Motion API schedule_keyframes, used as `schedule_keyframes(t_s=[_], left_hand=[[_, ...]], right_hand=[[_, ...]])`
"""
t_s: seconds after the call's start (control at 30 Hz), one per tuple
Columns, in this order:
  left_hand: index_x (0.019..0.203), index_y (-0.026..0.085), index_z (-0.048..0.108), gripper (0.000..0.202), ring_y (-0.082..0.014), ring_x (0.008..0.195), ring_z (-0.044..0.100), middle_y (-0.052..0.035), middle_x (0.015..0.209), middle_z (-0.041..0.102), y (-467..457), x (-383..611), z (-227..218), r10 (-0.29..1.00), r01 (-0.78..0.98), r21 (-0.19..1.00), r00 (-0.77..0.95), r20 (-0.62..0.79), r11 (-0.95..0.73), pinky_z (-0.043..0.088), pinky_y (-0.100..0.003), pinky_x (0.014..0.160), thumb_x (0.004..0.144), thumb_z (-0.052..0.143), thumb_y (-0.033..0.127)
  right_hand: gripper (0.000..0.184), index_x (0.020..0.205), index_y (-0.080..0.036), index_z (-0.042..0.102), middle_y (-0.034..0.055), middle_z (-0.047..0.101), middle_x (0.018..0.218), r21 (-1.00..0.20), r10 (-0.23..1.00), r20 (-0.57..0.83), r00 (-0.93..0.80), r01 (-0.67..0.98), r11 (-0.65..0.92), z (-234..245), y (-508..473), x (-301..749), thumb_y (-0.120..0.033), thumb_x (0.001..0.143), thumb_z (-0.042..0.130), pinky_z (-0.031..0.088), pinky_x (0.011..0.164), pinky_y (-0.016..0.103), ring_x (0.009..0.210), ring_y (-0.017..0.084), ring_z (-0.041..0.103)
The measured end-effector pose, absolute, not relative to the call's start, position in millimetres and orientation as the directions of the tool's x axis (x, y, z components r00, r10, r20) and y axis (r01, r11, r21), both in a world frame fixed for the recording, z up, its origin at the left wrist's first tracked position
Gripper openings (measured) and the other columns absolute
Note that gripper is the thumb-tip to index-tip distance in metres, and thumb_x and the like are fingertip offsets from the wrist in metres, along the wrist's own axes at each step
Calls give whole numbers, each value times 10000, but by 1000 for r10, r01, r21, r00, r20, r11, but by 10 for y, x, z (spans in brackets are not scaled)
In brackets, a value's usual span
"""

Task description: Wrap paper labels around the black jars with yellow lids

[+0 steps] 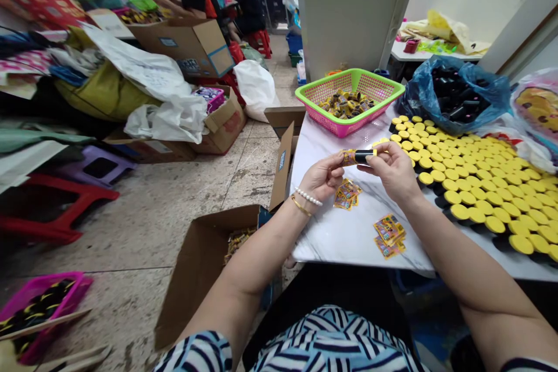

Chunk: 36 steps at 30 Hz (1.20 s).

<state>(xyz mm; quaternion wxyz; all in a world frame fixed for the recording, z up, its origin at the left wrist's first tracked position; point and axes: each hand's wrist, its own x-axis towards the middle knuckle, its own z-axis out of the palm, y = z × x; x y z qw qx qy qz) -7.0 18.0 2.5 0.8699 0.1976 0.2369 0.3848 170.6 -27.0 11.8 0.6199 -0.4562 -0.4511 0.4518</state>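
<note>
My left hand [325, 177] pinches a yellow-orange printed sleeve [349, 157] that sits at the left end of a small black cylinder [364, 156]. At the other end, my right hand [394, 171] grips the cylinder, which has a bit of yellow at its tip. The two pieces touch and are held level just above the white marbled table [331, 238]. Below my hands lie a small pile of flat printed sleeves [347, 194] and a second pile [389, 236] nearer the table's front edge.
Many yellow-capped black cylinders [492, 180] stand packed on the right. Behind are a green-and-pink basket [305, 92] of printed pieces and a blue bag [418, 93] of black parts. An open cardboard box [187, 279] stands left of the table. Two people sit at the back.
</note>
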Motion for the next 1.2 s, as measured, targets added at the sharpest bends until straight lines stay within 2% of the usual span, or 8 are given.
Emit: schedule_keyframes(t_s=[0.17, 0.27, 0.43, 0.5, 0.63, 0.8, 0.97, 1.2], left_hand=[[898, 104, 647, 46, 14, 379, 373, -28, 785, 714, 200, -77, 11, 757, -571, 527, 604, -248, 629, 189, -109, 320, 944, 646, 107], [864, 113, 621, 90, 15, 376, 370, -24, 769, 703, 212, -81, 9, 764, -576, 526, 586, -269, 627, 178, -108, 321, 952, 635, 110], [885, 100, 640, 88, 19, 370, 359, -13, 750, 689, 192, -76, 5, 819, -563, 641, 540, -194, 522, 181, -104, 324, 892, 721, 134], [870, 97, 641, 131, 16, 369, 368, 0, 726, 675, 189, -78, -1, 837, -560, 674, 522, -165, 482, 185, -107, 323, 856, 762, 149], [847, 102, 642, 197, 17, 373, 372, 8, 715, 670, 197, -79, -10, 861, -547, 712, 481, -163, 441, 184, -110, 328, 798, 820, 173], [880, 100, 675, 218, 14, 416, 426, 0, 730, 678, 180, -73, -4, 880, -526, 742, 440, -181, 416, 197, -104, 351, 784, 847, 195], [888, 98, 700, 258, 10, 432, 444, 4, 727, 668, 158, -80, -11, 891, -517, 763, 421, -168, 389, 203, -116, 360, 748, 884, 213], [879, 102, 688, 203, 14, 429, 439, 4, 736, 668, 184, -74, -28, 890, -543, 738, 423, -174, 402, 201, -102, 351, 788, 846, 190]], right_hand=[[320, 944, -256, 568, -48, 654, 777, -957, 937, 290, 196, 52, 286, 63, -273, 1737, -366, 782, 821, 645, 766, 328, 723, 144, 680], [301, 968, -263, 592, -18, 674, 898, -913, 904, 397, 162, 174, 369, 53, -301, 1743, -307, 775, 819, 627, 824, 315, 813, 155, 685], [324, 1019, -271, 582, 51, 683, 1278, -908, 911, 408, 68, 139, 396, 116, -366, 1721, -259, 781, 802, 624, 929, 358, 1040, 203, 731], [332, 1014, -267, 564, 64, 687, 1331, -925, 928, 371, 34, 104, 366, 128, -371, 1726, -257, 783, 803, 630, 936, 370, 1082, 216, 739], [327, 1004, -265, 564, 59, 754, 1218, -928, 937, 345, 56, 170, 331, 107, -369, 1751, -254, 783, 805, 643, 922, 385, 1031, 221, 764], [345, 1023, -281, 573, 50, 749, 1252, -891, 915, 399, 61, 260, 371, 88, -390, 1750, -222, 766, 795, 639, 952, 420, 1010, 231, 766], [339, 1007, -285, 605, 24, 771, 1138, -848, 880, 453, 146, 377, 374, 100, -381, 1775, -212, 738, 798, 631, 901, 394, 937, 225, 752], [324, 969, -279, 612, 7, 773, 1036, -906, 919, 388, 76, 214, 365, 158, -333, 1839, -222, 732, 825, 615, 927, 391, 919, 211, 748]])
